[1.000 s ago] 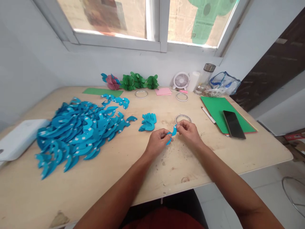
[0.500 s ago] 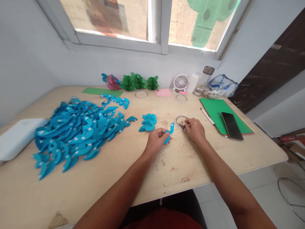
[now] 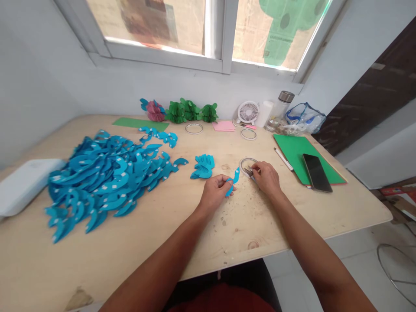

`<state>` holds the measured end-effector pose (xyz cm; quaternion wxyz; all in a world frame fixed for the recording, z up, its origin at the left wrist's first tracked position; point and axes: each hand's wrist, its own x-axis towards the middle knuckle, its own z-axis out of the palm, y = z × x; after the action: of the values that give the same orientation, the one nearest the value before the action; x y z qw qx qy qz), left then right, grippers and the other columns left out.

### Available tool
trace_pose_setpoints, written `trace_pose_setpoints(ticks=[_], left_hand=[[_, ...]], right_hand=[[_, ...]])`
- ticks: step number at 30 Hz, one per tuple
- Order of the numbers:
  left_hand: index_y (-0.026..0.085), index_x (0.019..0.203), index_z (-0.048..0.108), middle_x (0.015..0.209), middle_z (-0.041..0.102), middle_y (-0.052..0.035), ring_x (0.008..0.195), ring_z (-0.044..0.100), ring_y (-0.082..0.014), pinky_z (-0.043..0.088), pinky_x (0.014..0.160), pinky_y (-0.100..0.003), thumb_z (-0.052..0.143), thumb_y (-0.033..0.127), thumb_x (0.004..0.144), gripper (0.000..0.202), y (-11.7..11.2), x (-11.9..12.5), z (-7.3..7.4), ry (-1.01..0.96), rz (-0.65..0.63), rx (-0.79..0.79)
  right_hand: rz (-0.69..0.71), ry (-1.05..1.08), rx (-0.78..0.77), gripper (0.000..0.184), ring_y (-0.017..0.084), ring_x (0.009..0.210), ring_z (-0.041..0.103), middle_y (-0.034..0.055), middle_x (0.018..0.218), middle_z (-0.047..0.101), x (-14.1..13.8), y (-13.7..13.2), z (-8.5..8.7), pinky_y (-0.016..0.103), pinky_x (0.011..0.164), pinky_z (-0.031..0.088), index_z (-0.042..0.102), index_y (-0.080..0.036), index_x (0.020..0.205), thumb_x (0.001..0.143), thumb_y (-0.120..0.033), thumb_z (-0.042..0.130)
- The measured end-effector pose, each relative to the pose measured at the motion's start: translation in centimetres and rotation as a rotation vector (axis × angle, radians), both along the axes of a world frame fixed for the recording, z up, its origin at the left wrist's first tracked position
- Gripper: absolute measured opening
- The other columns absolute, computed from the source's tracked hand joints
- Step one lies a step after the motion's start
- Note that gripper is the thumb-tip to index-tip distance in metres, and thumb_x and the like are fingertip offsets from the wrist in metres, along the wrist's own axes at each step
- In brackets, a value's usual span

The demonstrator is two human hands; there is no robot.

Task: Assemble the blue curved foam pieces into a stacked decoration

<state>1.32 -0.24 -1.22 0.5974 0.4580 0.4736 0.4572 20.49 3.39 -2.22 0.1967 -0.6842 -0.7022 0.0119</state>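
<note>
My left hand is closed on a curved blue paper cutout with a small white patch near its raised end. Just to the right, my right hand grips what look like small scissors, their dark metal tips pointing left; most of the tool is hidden by the fingers. These tips lie over a ring-shaped tape roll flat on the table. Beyond my left hand sits a small stack of folded blue paper pieces. A large heap of blue cutouts, many with white patches, spreads over the left side.
Along the back stand green paper figures, a pink one, a small fan and a bottle. Two more tape rolls lie there. A phone rests on green sheets at right. A white case sits left.
The view has shifted slightly. Both hands keep nearly the same place and grip, with the blue cutout and the tool still held.
</note>
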Motion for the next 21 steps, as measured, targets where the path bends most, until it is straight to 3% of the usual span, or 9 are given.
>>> trace_pose_setpoints(ticks=[21], left_hand=[[0.014,0.066,0.059,0.056,0.063,-0.0006,0.047,0.054,-0.0088,0.04,0.048,-0.02,0.06,0.025,0.068,0.011,-0.2,0.1,0.1,-0.019,0.017,0.003]], right_hand=[[-0.093,-0.108,0.012,0.012,0.022,0.079,0.05,0.0083,0.082,0.06,-1.4,-0.4,0.0,0.03,0.066,0.03,0.053,-0.019,0.084,0.083,-0.015,0.042]])
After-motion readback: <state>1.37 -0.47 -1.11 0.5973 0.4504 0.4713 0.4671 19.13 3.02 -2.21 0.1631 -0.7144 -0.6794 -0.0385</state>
